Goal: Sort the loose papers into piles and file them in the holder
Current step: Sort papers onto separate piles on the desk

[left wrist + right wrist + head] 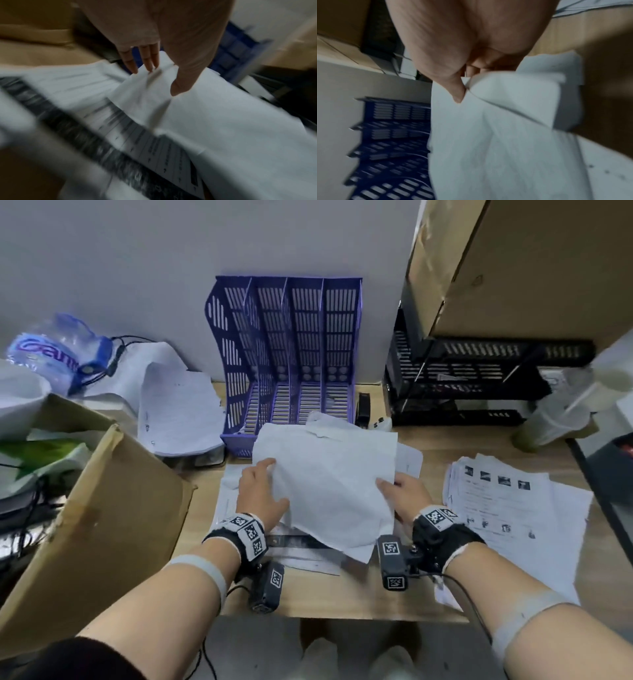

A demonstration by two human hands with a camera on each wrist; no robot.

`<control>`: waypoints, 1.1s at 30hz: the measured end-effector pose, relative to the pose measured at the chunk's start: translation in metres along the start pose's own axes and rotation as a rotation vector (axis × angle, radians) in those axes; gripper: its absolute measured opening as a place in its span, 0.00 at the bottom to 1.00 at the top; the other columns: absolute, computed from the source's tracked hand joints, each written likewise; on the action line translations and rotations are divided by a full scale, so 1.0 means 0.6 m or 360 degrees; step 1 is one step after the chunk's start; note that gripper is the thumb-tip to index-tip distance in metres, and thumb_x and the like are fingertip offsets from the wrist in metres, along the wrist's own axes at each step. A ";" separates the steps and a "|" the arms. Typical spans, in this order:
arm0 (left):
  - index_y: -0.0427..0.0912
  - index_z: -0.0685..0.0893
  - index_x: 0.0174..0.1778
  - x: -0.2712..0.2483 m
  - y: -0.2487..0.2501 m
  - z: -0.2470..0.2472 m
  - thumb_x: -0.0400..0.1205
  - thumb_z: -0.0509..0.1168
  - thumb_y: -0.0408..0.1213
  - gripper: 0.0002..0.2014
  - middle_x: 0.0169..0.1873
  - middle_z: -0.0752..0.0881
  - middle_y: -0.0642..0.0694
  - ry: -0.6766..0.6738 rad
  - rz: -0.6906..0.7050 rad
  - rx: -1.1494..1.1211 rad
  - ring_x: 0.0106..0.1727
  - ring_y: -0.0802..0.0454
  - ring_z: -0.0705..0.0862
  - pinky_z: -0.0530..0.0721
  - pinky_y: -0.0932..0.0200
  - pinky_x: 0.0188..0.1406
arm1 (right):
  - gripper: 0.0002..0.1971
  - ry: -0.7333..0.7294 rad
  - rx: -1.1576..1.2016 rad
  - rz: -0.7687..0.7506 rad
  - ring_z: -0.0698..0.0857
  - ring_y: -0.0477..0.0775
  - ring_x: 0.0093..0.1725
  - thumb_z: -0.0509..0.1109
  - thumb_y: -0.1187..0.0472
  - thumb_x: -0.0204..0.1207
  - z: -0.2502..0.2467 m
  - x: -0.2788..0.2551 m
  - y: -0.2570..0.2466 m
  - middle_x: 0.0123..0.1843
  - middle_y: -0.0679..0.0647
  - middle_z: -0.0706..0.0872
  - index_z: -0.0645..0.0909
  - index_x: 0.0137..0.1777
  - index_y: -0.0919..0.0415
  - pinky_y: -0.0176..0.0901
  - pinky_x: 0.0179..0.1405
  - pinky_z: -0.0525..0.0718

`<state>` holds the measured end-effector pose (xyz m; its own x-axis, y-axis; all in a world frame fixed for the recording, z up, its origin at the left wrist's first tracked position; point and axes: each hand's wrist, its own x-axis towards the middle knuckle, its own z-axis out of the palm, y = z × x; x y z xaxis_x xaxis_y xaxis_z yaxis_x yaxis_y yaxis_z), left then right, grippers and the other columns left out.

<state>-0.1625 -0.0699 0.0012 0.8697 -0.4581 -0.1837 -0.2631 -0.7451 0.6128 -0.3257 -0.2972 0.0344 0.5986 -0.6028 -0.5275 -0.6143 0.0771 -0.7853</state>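
A bunch of crumpled white sheets [329,481] hangs above the desk, just in front of the blue slotted file holder [287,354]. My left hand [270,474] holds its left edge; in the left wrist view the thumb lies on top of the sheets [214,115] and the fingers [149,59] meet the edge. My right hand [387,486] pinches the right edge, its thumb [457,92] pressed on the sheets [496,148] and the fingers curled beneath. The holder's slots look empty. More printed papers [274,546] lie flat under the lifted bunch.
A pile of printed pages [513,515] lies at the right of the desk, another stack [178,412] at the left of the holder. A cardboard box [102,508] crowds the left. Black trays [462,381], a plastic cup [555,419] and a water bottle [58,350] stand at the back.
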 end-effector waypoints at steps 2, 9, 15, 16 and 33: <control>0.54 0.67 0.77 0.003 0.035 -0.014 0.61 0.72 0.46 0.44 0.69 0.71 0.42 -0.0157 0.0357 0.0102 0.73 0.42 0.69 0.71 0.50 0.76 | 0.09 0.0159 0.0050 -0.0053 0.89 0.58 0.48 0.68 0.54 0.77 -0.031 -0.002 -0.046 0.47 0.55 0.91 0.87 0.46 0.57 0.53 0.57 0.86; 0.59 0.54 0.85 0.021 0.199 -0.027 0.70 0.75 0.52 0.49 0.83 0.61 0.39 -0.0193 0.1081 0.0303 0.84 0.41 0.61 0.63 0.43 0.83 | 0.17 0.0237 0.0694 -0.0032 0.85 0.66 0.44 0.68 0.64 0.74 -0.101 -0.051 -0.177 0.46 0.68 0.86 0.80 0.59 0.75 0.59 0.50 0.85; 0.55 0.86 0.49 0.027 0.309 -0.052 0.83 0.65 0.40 0.06 0.36 0.87 0.54 -0.0001 0.1249 -0.0305 0.38 0.60 0.80 0.81 0.59 0.41 | 0.13 0.0437 0.1070 -0.0284 0.90 0.57 0.44 0.68 0.51 0.81 -0.180 -0.101 -0.196 0.47 0.59 0.90 0.82 0.54 0.61 0.52 0.46 0.90; 0.49 0.85 0.44 0.026 0.325 -0.051 0.83 0.64 0.47 0.08 0.30 0.83 0.53 -0.0045 0.1202 -0.0361 0.33 0.59 0.75 0.77 0.58 0.35 | 0.17 0.0517 0.1058 -0.0293 0.89 0.57 0.47 0.68 0.44 0.78 -0.195 -0.100 -0.186 0.50 0.57 0.89 0.81 0.55 0.57 0.54 0.50 0.88; 0.37 0.84 0.59 -0.003 0.384 0.079 0.85 0.61 0.53 0.21 0.47 0.92 0.42 -0.0910 -0.0063 -0.1115 0.46 0.44 0.92 0.92 0.51 0.39 | 0.09 0.0985 0.0391 -0.0003 0.87 0.56 0.54 0.66 0.60 0.80 -0.340 -0.157 0.056 0.59 0.52 0.89 0.87 0.54 0.53 0.49 0.58 0.85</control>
<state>-0.2444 -0.2640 0.1064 0.4834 -0.7485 -0.4539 0.2399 -0.3854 0.8910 -0.5074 -0.3997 0.1240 0.1490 -0.9423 -0.2997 -0.4347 0.2098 -0.8758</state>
